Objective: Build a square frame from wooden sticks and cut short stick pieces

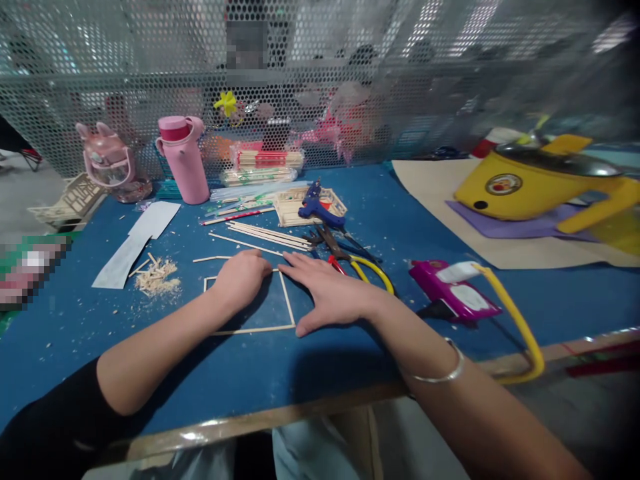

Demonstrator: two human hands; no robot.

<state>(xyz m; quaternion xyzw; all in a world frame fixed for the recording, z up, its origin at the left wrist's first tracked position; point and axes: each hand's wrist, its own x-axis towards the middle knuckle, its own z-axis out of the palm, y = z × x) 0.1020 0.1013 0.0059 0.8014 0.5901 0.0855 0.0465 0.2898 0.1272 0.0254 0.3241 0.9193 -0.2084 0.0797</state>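
A rectangular frame of thin wooden sticks [289, 298] lies flat on the blue table [260, 373]. My left hand [243, 279] is closed over its far side, fingers curled down close to the far right corner; what they grip is hidden. Spread wide, my right hand [333, 290] spans the frame's right side, with its fingertips by the far corner and its thumb at the near corner. Just beyond both hands lie several loose wooden sticks [270, 235]. Pliers [330, 241] and yellow-handled scissors [373, 272] rest beyond my right hand.
A blue glue gun [320, 208] lies on a small wooden model [287, 212]. Wood scraps [157, 277] and paper strips [125, 257] are at left. Pink bottles [185, 163] stand behind. On the right are a purple power strip [455, 293] with a yellow cord and a yellow pot [530, 187].
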